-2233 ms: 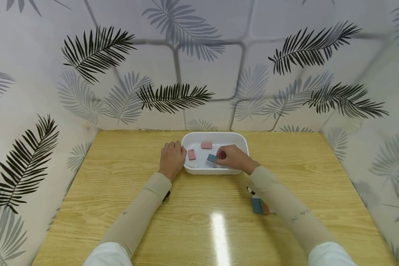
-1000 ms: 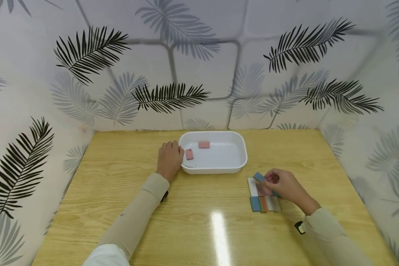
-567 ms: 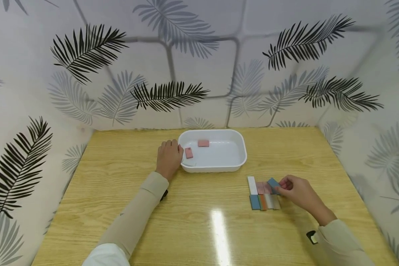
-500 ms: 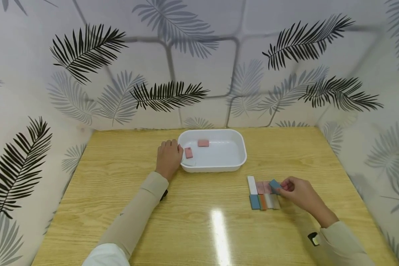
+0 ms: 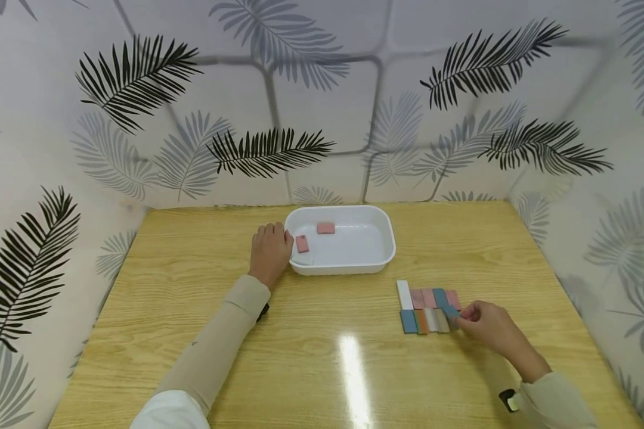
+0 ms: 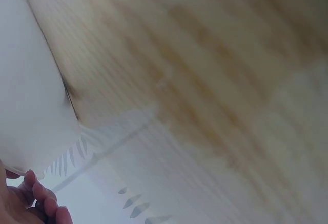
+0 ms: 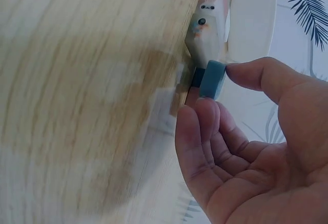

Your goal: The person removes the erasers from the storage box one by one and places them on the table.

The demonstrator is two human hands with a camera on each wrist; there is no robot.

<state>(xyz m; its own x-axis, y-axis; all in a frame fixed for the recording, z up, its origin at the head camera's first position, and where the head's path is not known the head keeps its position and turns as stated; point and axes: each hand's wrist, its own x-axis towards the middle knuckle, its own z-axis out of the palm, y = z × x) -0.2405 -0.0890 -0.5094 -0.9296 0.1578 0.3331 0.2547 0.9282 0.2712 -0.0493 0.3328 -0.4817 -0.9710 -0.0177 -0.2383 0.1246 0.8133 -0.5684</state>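
In the head view, my left hand (image 5: 270, 253) grips the left rim of a white plastic tray (image 5: 384, 259), thumb over the edge; curled fingers (image 6: 38, 193) show under the rim in the left wrist view. My right hand (image 5: 491, 328) pinches a small blue eraser (image 7: 211, 79) between thumb and fingertips, tilted. In the head view it overlaps the right end of two rows of small blocks. The far row has a white block (image 5: 404, 295), pink blocks (image 5: 427, 298) and another blue one (image 5: 440, 297). A blue block (image 5: 409, 322) begins the near row.
Two pink blocks (image 5: 325, 227) and a whitish piece (image 5: 303, 258) lie in the tray's left part. The near row also has an orange-and-green block (image 5: 421, 322) and pale ones. Patterned wall (image 5: 322, 107) stands behind the wooden table (image 5: 193, 238).
My right hand lifted a blue eraser out of the tray and carried it to the rows on the right. Lately it has shifted toward the near row. The left hand stays at the tray.
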